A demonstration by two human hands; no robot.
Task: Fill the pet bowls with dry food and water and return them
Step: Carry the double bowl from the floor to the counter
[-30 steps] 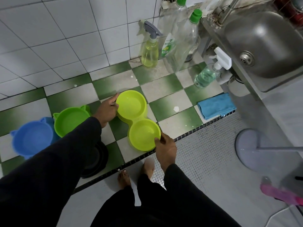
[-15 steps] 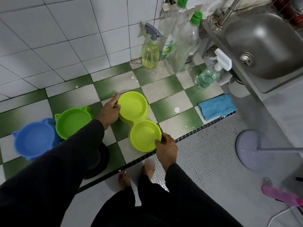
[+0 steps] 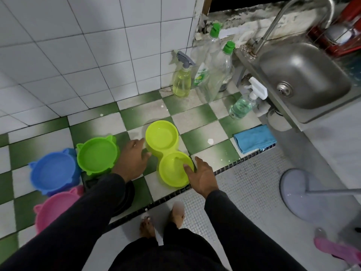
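A lime double pet bowl (image 3: 162, 136) sits on the green and white checkered floor tiles, both cups without dry food. My left hand (image 3: 134, 159) lies at its left side with fingers stretched toward the narrow waist between the cups. My right hand (image 3: 203, 174) hovers at the near cup's right rim, fingers relaxed, thumb over the rim. To the left stand a green cat-eared bowl (image 3: 97, 155), a blue one (image 3: 52, 173) and a pink one (image 3: 54, 210). A black bowl (image 3: 128, 194) is mostly hidden under my left sleeve.
A yellow spray bottle (image 3: 181, 81), two clear green-capped bottles (image 3: 218, 71) and a small spray bottle (image 3: 242, 104) stand by the tiled wall. A blue cloth (image 3: 254, 138) lies right of the bowls. A steel sink (image 3: 304, 75), a round white stand base (image 3: 304, 194) and a pink slipper (image 3: 336, 249) are to the right.
Both hands have loosened their hold on the double bowl, which rests on the floor. The view has pulled back, and the pink bowl now shows at the lower left.
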